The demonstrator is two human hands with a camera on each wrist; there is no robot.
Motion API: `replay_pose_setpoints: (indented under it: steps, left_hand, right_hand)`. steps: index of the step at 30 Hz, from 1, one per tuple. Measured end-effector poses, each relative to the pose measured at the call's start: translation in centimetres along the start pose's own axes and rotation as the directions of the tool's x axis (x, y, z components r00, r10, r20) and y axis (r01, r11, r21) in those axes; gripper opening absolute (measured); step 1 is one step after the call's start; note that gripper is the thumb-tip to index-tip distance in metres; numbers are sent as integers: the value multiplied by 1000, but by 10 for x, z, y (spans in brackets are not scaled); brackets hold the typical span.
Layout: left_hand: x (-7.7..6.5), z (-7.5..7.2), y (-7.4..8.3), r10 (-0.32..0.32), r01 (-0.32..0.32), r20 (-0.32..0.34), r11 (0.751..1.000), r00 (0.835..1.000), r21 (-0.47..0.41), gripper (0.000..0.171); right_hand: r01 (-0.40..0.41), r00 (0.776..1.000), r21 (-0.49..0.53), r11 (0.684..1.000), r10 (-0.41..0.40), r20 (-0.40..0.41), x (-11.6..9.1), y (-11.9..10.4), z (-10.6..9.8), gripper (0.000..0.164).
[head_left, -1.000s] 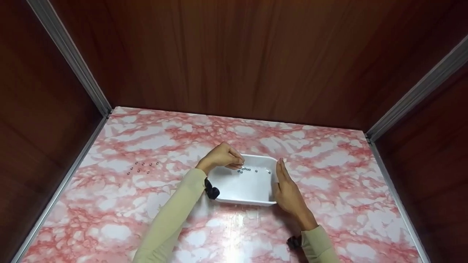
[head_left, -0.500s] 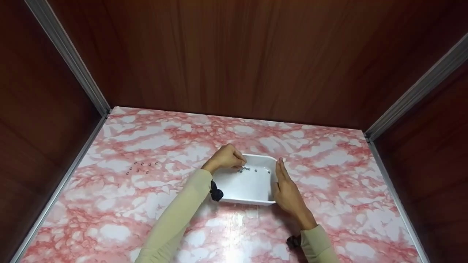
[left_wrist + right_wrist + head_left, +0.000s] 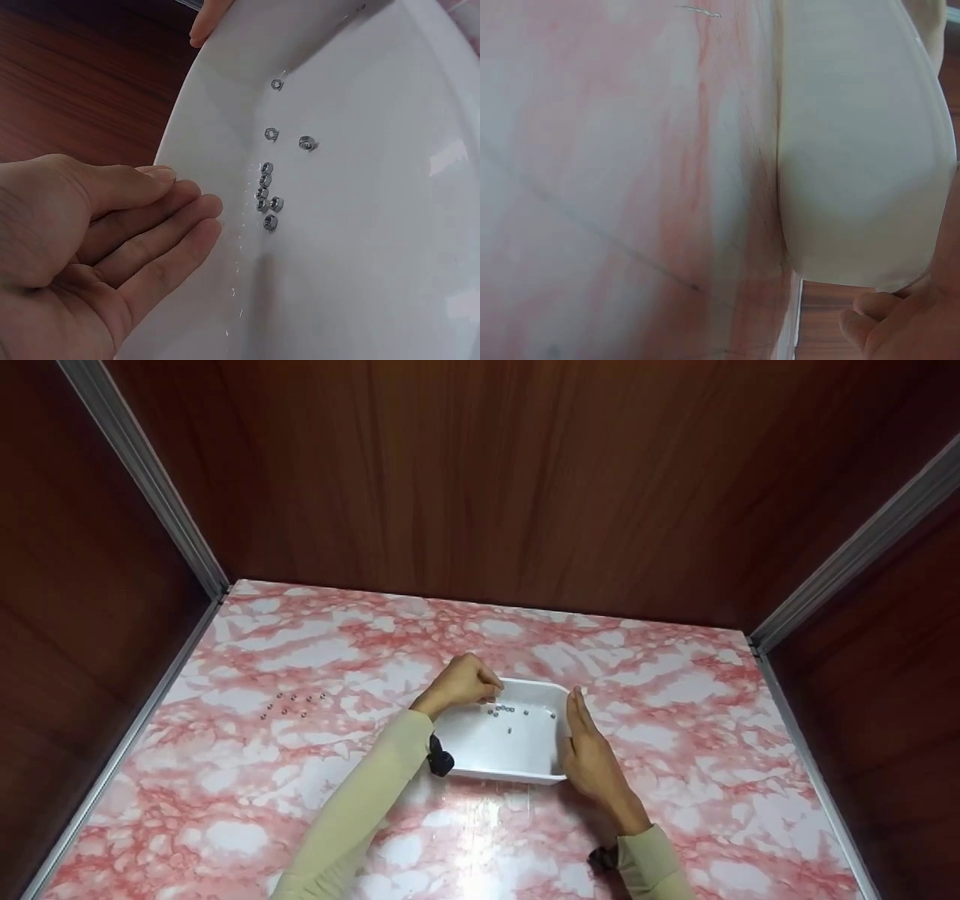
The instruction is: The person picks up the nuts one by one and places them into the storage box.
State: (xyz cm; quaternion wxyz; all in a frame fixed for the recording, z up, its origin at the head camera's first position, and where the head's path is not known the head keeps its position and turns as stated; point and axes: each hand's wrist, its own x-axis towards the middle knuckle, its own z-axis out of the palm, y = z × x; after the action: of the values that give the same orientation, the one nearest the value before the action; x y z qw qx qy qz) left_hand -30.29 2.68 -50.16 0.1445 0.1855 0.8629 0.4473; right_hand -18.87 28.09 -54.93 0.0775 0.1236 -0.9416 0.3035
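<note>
A white tray (image 3: 517, 746) lies on the table, with several small metal nuts (image 3: 262, 181) on its floor, most near the far wall. One nut (image 3: 509, 730) sits apart, closer to the tray's middle. Over the far left part of the tray is my left hand (image 3: 465, 681), its thumb tip close to the index finger and the other fingers loosely bent. No nut shows between those fingers in the left wrist view. My right hand (image 3: 592, 750) holds the tray's right wall, fingers along the outside and thumb at the rim. The wall partly hides its grip in the right wrist view.
To the left on the red-and-white marbled table (image 3: 232, 780), several more nuts (image 3: 285, 710) lie scattered. Dark wooden panels (image 3: 480, 495) with metal edge strips enclose the back and both sides.
My left hand has shifted slightly right over the tray. One more nut now shows on the tray floor, nearer the middle. The right hand stays at the right wall.
</note>
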Motion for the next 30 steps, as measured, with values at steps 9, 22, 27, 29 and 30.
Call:
replay_pose_setpoints:
  steps: [9, 22, 27, 29, 30]
  left_hand:
    - [-8, -10, -1, 33, -32, -54, 999, 998, 8, 18]
    - [-32, -26, -3, 113, -101, -231, 993, 966, 62, 17]
    - [-43, -36, -7, 110, -76, -279, 988, 954, 131, 20]
    - [-48, -40, -9, 98, -55, -296, 987, 950, 152, 21]
    - [-51, -42, -10, 93, -47, -300, 986, 950, 158, 21]
  right_hand:
    - [7, 1000, 4, 1000, -7, -4, 0, 1, 0, 67]
    - [103, 994, 2, 995, -103, -30, -1, 4, -1, 69]
    - [85, 996, -19, 996, -86, -31, -1, 2, -1, 68]
    - [79, 996, -24, 997, -80, -33, -1, 2, 0, 67]
    - [77, 996, -25, 997, -78, -33, -1, 2, 0, 67]
